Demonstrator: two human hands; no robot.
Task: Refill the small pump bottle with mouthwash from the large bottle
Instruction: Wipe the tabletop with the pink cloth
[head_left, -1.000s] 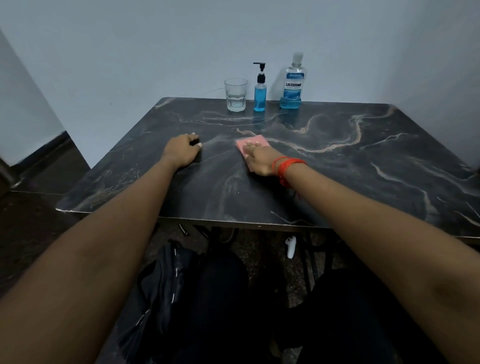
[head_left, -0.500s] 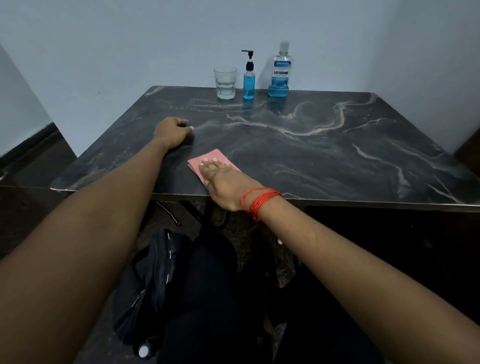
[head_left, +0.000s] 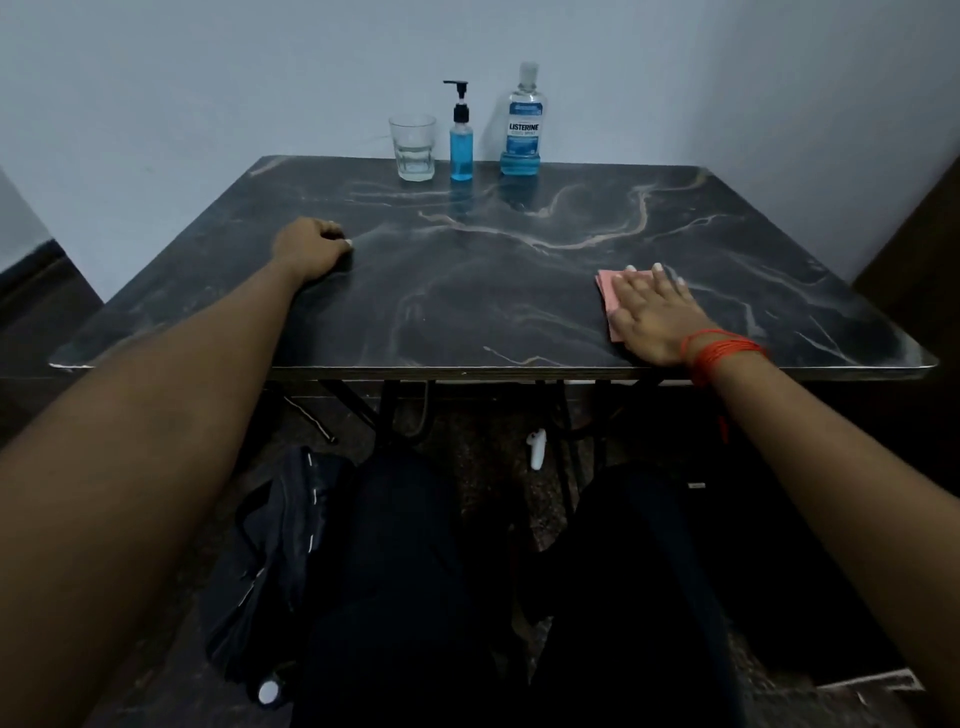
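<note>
A small pump bottle (head_left: 461, 150) with blue liquid and a black pump stands at the table's far edge. Just to its right is the large mouthwash bottle (head_left: 523, 127), capped, with blue liquid only near its bottom. My right hand (head_left: 655, 316) lies flat with spread fingers on a pink cloth (head_left: 609, 291) near the front right of the table. My left hand (head_left: 310, 249) rests curled in a loose fist on the left part of the table, holding nothing. Both hands are far from the bottles.
A clear drinking glass (head_left: 413, 148) stands left of the pump bottle. The dark marble-patterned table (head_left: 498, 291) is pushed against a pale wall. A black bag (head_left: 270, 561) lies on the floor under the table beside my legs.
My right hand slid the pink cloth from the middle front of the table over to the front right. My left hand stayed in place.
</note>
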